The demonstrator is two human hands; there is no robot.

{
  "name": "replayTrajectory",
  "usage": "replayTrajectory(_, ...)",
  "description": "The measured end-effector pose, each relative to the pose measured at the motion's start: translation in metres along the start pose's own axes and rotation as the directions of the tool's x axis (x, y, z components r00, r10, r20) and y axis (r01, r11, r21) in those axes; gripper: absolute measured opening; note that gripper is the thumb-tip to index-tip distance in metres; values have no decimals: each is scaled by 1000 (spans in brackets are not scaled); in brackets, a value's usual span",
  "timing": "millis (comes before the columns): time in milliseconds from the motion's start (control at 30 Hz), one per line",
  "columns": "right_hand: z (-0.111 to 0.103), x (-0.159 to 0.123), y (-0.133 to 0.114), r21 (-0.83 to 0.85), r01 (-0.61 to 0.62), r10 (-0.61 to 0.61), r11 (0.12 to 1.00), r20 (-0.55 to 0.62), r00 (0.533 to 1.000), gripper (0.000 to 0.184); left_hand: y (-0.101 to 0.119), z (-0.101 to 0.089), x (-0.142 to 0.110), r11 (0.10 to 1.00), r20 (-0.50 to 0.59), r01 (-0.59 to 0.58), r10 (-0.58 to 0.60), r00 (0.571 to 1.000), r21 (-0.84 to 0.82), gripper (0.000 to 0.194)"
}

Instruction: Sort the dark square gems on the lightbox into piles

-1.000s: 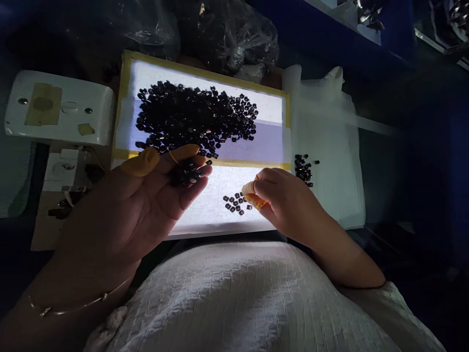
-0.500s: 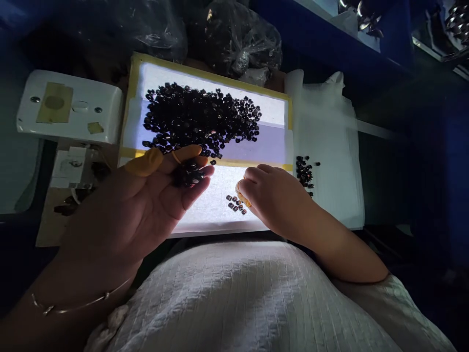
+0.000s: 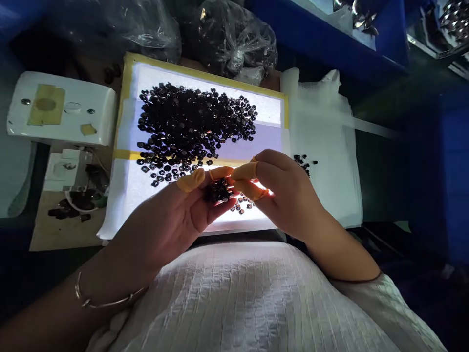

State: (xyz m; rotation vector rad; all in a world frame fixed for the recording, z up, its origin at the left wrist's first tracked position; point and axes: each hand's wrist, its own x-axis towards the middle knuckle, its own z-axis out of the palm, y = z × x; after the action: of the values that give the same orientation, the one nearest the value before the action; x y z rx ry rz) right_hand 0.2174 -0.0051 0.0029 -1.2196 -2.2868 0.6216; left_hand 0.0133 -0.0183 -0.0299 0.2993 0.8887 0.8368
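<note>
At ten o'clock from the lit panel's [image 3: 128,198] middle, a white switch plate [image 3: 60,110] sits beside it. At seven, the left hand [image 3: 172,222] is palm up, thumb apart and fingers loosely curled under a handful of black pieces [image 3: 220,190]. The large dark pile [image 3: 190,120] spreads over the panel from nine to one. Loose pieces [image 3: 241,205] lie at four, partly behind the right hand [image 3: 289,193], whose capped fingertips meet the left fingers; I cannot tell whether they pinch a piece. At three, a small cluster [image 3: 302,164] rests on white sheeting [image 3: 330,166].
</note>
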Motion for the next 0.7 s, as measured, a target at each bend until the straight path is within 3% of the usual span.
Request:
replayTrajectory(200,-9,-23,25,7,-174,173,985,-148,974,13,7,-12,-2,997,-127,-81,80,989,-7,29)
replayTrajectory(300,-7,-35,35,21,-208,209,978,-111,972,13,12,-15,-3,989,-161,-149,148,976,9,25)
replayTrajectory(467,1,-45,40,78,-230,232,970,-8,973,15,17,-14,-4,969,-131,-245,244,961,4,14)
replayTrajectory(700,3,-45,41,104,-195,187,975,81,979,12,23,-4,-1,978,-259,-206,205,944,24,27)
